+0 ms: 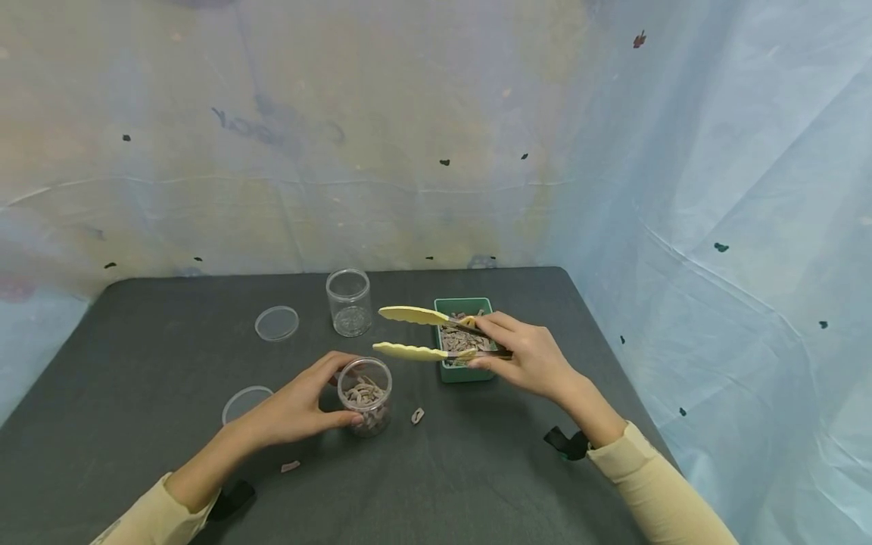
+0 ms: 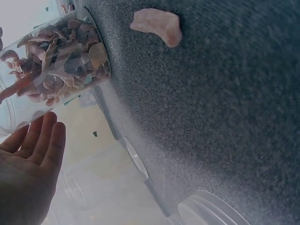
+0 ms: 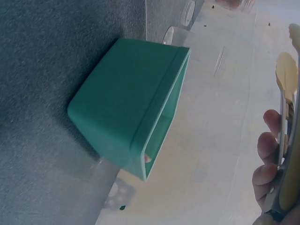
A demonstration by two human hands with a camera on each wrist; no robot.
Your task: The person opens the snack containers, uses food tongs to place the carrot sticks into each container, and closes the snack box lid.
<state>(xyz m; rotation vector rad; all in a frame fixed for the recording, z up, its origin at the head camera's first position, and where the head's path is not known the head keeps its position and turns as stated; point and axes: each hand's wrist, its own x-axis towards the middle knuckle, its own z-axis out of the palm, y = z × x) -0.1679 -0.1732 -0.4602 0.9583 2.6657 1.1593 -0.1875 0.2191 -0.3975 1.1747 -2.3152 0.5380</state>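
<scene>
My left hand holds a clear plastic jar partly filled with small brownish dried pieces, thumb at the near side and fingers behind. In the left wrist view the straight-looking fingers lie against the jar. My right hand grips a pair of tongs with yellow scalloped tips. The tips are spread apart and point left, with nothing between them, above the table between the jar and a green container. More of the same pieces lie in that container, under the tongs and hand.
A second clear jar stands farther back, with no pieces in it. Two clear round lids lie to the left, one lid farther back, another lid partly behind my left hand. Loose pieces lie on the dark table.
</scene>
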